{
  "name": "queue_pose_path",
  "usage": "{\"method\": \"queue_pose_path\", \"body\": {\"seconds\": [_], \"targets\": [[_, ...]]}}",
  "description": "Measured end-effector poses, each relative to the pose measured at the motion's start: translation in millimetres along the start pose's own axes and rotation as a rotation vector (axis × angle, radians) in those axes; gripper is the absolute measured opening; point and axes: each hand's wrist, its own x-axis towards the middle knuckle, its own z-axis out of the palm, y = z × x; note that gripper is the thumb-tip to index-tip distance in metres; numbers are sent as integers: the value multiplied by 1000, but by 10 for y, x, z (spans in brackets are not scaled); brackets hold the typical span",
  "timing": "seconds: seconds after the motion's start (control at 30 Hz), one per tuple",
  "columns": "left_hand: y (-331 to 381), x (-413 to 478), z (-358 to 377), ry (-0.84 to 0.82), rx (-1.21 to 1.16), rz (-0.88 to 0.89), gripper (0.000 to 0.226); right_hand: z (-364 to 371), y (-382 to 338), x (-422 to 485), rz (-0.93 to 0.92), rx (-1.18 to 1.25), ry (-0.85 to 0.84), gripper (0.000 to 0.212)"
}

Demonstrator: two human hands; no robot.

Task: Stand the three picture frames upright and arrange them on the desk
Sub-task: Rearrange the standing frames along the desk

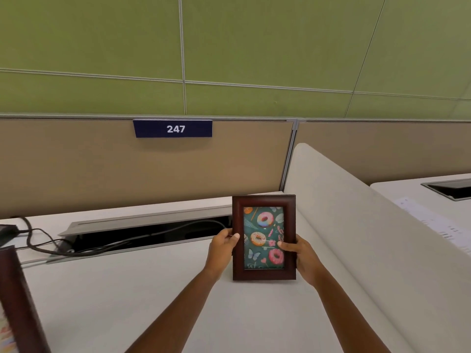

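Note:
A dark wooden picture frame (263,201) with a doughnut print stands upright on the white desk (142,289), right of centre near the side divider. My left hand (221,250) grips its left edge, thumb on the front. My right hand (303,256) grips its right edge, thumb resting on the glass. A second dark frame (17,301) stands at the lower left edge of the view, only partly seen. No third frame is in sight.
An open cable tray (142,233) with black cables runs along the desk's back, by the tan partition bearing a "247" sign (172,128). A white curved divider (356,225) bounds the desk on the right. Papers (433,225) lie on the neighbouring desk.

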Motion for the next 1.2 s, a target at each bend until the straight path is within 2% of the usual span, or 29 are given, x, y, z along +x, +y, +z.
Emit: {"method": "queue_pose_path", "body": {"seconds": [0.27, 0.6, 0.93, 1.03, 1.2], "targets": [[-38, 32, 53, 28, 37, 39, 25, -66, 87, 52, 17, 43, 2, 22], [-95, -58, 162, 157, 156, 79, 31, -124, 65, 37, 57, 48, -29, 20], [-106, -156, 203, 144, 176, 48, 32, -152, 75, 22, 77, 44, -19, 18], [-186, -211, 217, 113, 192, 13, 31, -145, 91, -5, 62, -31, 11, 18], [-352, -319, 218, 91, 251, -43, 30, -176, 209, -127, 39, -255, 85, 38]]}}
